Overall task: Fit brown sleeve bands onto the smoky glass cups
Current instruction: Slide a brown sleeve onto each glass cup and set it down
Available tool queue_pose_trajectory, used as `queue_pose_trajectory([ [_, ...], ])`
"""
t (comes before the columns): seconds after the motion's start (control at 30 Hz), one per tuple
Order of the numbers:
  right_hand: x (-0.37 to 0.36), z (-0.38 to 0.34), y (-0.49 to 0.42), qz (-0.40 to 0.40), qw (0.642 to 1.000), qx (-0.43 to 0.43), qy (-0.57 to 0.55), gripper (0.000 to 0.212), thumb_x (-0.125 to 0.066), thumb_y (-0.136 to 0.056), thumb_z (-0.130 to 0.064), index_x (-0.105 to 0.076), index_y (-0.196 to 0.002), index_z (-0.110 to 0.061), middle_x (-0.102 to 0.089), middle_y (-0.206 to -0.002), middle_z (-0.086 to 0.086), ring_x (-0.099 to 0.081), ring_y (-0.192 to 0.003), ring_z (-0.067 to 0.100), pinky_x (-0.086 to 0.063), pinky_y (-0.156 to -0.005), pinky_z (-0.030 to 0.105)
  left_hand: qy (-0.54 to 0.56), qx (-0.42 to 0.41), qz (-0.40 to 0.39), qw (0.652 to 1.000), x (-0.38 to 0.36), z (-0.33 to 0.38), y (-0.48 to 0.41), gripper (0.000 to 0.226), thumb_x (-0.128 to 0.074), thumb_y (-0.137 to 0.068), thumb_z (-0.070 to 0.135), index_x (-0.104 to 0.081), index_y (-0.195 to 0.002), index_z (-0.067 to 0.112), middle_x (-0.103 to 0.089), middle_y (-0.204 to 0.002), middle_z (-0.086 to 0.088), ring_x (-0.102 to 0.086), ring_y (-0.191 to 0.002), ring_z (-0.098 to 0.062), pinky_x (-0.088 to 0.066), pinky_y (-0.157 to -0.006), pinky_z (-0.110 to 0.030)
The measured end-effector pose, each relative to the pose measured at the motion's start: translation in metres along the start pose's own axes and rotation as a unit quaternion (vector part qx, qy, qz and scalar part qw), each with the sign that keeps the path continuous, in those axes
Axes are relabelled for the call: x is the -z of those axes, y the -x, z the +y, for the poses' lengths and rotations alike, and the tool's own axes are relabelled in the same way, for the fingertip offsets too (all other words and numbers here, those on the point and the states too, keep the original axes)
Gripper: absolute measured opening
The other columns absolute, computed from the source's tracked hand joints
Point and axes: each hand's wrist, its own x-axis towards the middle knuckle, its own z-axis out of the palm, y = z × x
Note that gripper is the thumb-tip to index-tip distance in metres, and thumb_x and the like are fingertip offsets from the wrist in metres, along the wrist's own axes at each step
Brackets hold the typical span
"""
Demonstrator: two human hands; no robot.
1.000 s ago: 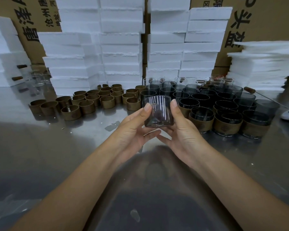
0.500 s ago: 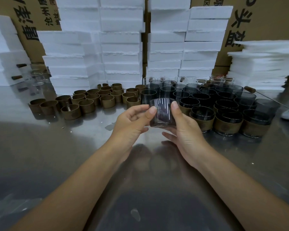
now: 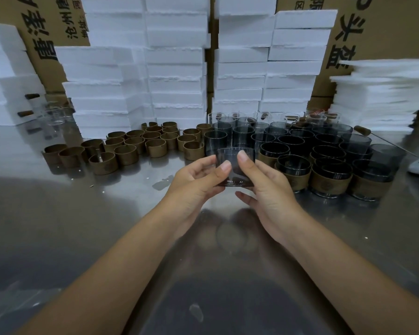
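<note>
Left hand (image 3: 194, 182) and right hand (image 3: 264, 187): both grip one bare cup (image 3: 235, 165) | bands (image 3: 131, 147): far left | sleeved cups (image 3: 329, 182): right

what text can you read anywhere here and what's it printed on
"唐泽", large, on the left cardboard box.
"沧州唐", smaller, same box, rest cut off.
"头盔", large, on the right cardboard box.
Round stamps on the brown sleeve bands: too small to read.
</note>
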Motion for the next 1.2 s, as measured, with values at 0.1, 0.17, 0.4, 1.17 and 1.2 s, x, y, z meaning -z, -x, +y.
queue_pose_trajectory([
  [0.1,0.002,0.0,-0.001,-0.015,1.0,-0.009,-0.018,0.05,-0.064,-0.064,-0.055,-0.073,-0.102,-0.024,-0.074,-0.096,-0.006,-0.067,-0.091,0.004,-0.047,-0.085,0.028,0.033,0.001,-0.019,0.999,0.001,0.0,0.0,0.076,-0.073,-0.062,0.037,-0.055,-0.13,0.007,-0.068,-0.118,-0.01,-0.064,-0.111,-0.019,-0.05,-0.091,-0.027],
  [0.17,0.004,-0.001,-0.003,-0.029,0.999,-0.019,-0.041,0.044,-0.062,-0.069,-0.053,-0.073,-0.101,-0.025,-0.074,-0.099,-0.005,-0.066,-0.093,0.006,-0.047,-0.087,0.028,0.058,-0.004,-0.03,0.998,0.002,0.001,-0.001,0.066,-0.07,-0.067,0.032,-0.058,-0.126,0.006,-0.069,-0.116,-0.01,-0.066,-0.107,-0.018,-0.052,-0.09,-0.025],
  [0.4,0.009,-0.002,-0.007,-0.05,0.989,-0.047,-0.128,0.038,-0.062,-0.068,-0.049,-0.071,-0.097,-0.027,-0.073,-0.092,-0.009,-0.066,-0.083,0.005,-0.049,-0.085,0.027,0.104,-0.021,-0.048,0.993,0.006,0.0,-0.005,0.044,-0.066,-0.074,0.034,-0.067,-0.112,0.011,-0.072,-0.107,-0.008,-0.069,-0.098,-0.016,-0.054,-0.084,-0.022],
  [1.17,-0.004,0.0,0.002,-0.031,0.999,0.014,0.021,0.049,-0.065,-0.061,-0.056,-0.073,-0.098,-0.024,-0.073,-0.088,-0.013,-0.065,-0.084,-0.005,-0.047,-0.093,0.035,-0.011,-0.037,0.003,0.999,-0.002,-0.002,-0.001,0.068,-0.079,-0.058,0.054,-0.067,-0.114,0.018,-0.072,-0.106,-0.001,-0.067,-0.1,-0.014,-0.051,-0.085,-0.03],
  [1.2,-0.003,0.0,0.001,-0.039,0.999,0.012,0.018,0.049,-0.066,-0.06,-0.057,-0.074,-0.096,-0.025,-0.073,-0.088,-0.013,-0.066,-0.085,-0.005,-0.046,-0.093,0.034,-0.004,-0.032,-0.004,0.999,-0.001,-0.001,-0.001,0.067,-0.077,-0.059,0.052,-0.067,-0.114,0.017,-0.072,-0.107,-0.002,-0.067,-0.099,-0.014,-0.05,-0.085,-0.03],
])
